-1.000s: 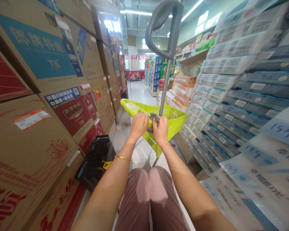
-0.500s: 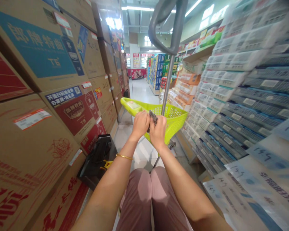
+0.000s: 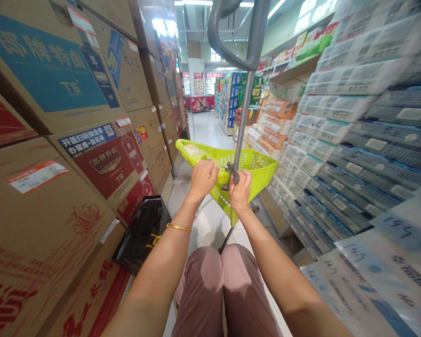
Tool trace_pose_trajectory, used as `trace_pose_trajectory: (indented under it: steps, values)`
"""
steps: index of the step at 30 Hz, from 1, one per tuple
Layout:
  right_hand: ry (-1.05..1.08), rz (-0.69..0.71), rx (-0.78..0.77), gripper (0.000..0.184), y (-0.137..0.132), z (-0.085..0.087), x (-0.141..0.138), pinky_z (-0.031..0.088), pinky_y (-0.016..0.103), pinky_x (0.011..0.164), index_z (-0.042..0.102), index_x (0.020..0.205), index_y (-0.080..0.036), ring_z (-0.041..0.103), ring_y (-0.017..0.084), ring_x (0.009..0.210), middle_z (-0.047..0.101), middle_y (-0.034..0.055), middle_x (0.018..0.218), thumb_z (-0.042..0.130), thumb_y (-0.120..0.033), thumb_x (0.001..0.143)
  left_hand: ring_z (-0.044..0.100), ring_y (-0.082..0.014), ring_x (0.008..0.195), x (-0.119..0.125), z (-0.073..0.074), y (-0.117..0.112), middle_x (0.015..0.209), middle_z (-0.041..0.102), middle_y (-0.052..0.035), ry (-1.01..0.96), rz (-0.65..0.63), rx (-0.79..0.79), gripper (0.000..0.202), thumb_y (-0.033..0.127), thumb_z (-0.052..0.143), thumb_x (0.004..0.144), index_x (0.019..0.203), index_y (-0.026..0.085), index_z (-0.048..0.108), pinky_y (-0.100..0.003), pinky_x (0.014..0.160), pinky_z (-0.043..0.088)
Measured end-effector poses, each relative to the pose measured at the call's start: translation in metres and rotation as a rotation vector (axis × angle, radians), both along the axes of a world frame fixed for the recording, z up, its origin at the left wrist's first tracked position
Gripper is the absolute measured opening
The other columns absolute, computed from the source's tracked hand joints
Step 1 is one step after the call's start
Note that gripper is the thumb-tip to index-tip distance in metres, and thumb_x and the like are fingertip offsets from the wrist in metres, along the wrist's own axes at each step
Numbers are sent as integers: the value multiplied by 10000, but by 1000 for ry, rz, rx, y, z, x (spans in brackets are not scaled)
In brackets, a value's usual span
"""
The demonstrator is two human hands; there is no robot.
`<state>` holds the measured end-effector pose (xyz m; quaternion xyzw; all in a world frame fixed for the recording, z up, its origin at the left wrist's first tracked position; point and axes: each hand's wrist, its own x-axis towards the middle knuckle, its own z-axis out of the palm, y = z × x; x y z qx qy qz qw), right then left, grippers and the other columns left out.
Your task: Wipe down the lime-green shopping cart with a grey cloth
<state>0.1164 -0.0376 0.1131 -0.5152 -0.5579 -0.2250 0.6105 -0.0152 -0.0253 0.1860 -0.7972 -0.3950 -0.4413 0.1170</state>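
My right hand is closed around a grey fuzzy clump, its fingers beside the metal pole. A thin dark strand runs from the clump toward my left hand. That hand is closed at the near end of a lime-green basket, and the strand seems to end at its fingertips. Most of what lies inside its fingers is hidden. The basket has perforated walls and a raised green handle section. Above my hands the pole carries a grey loop handle.
Stacked cartons line the left side. A black bag with yellow marks stands on the floor there. To the right are packs in white plastic and dark mesh-patterned packages. The tiled aisle leads to shelves at the back.
My hands have moved apart, the right one going rightward toward the pole with the grey clump. A thin strand now shows between them. The view has shifted slightly.
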Motion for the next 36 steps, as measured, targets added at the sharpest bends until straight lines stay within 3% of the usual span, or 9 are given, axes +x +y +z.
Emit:
trace_pose_trajectory:
  steps: [10,15,20,23,30,36]
  values:
    - [-3,86,13,246,-17,25,-42,433,397,870,511,1064,-169,491,199,997,516,113,1029,403,-311,894,493,-168,691,-1,-1,3,633,519,-31,-21,-20,-1,351,250,283,921,581,218,366,-310,689,366]
    - [-53,55,55,206,-5,13,-26,444,381,850,523,1014,-180,507,188,958,533,97,990,418,-307,889,495,-165,691,-3,0,2,628,515,-25,-11,-5,-7,351,267,298,921,580,217,362,-310,704,365]
    - [43,35,-32,237,3,1,-2,435,394,880,529,1010,-172,496,197,1001,506,115,1024,397,-328,891,502,-167,691,-1,2,0,626,519,-25,-9,0,-27,350,271,309,918,578,216,370,-315,701,365]
    - [69,63,-70,259,-2,6,-2,421,407,899,528,1026,-154,480,209,1033,499,133,1042,385,-324,894,507,-171,698,0,1,1,622,522,-27,-15,10,-24,354,262,314,913,568,216,376,-320,703,368]
    - [-1,163,-57,246,-22,31,-35,425,389,888,524,1027,-166,475,203,1023,531,116,1026,394,-329,897,525,-176,730,2,-2,1,667,558,-43,-15,31,-17,336,222,290,913,606,209,427,-316,724,379]
    - [-110,152,20,209,-11,16,-14,440,375,863,526,1026,-184,506,189,973,543,98,1023,428,-296,879,505,-164,674,-1,3,-3,596,523,-20,-14,28,-42,358,259,336,899,546,213,366,-305,695,374]
